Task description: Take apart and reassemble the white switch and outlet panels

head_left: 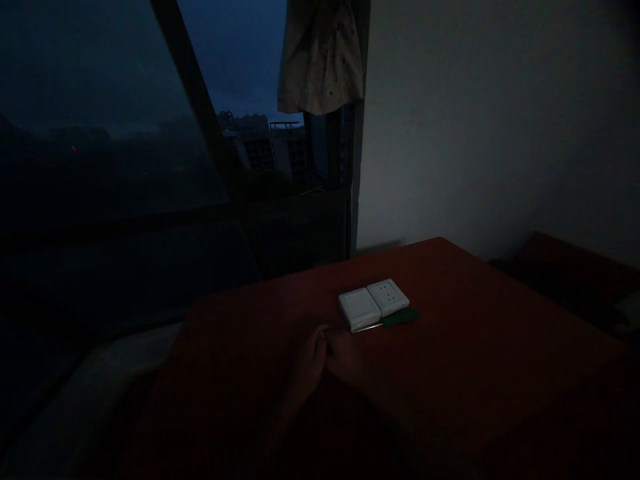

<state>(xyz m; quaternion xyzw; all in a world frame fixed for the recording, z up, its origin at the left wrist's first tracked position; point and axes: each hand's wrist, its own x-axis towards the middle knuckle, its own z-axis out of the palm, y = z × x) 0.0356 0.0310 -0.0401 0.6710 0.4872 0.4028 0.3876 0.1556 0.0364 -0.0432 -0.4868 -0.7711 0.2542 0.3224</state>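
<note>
On the reddish table, my left hand and my right hand are together, touching at the fingers. Both have their fingers curled in; the dim light hides whether anything lies between them. Just beyond my right hand lie two white square wall plates side by side: a plain-faced plate, probably a switch, and a wall socket with dark slots. A screwdriver with a green handle lies along their near edge, its metal shaft pointing left toward my hands.
The room is very dark. The table reaches back to a pale wall. Dark-framed windows stand at the left, with a light cloth hanging over one. Another dark reddish surface sits at the far right.
</note>
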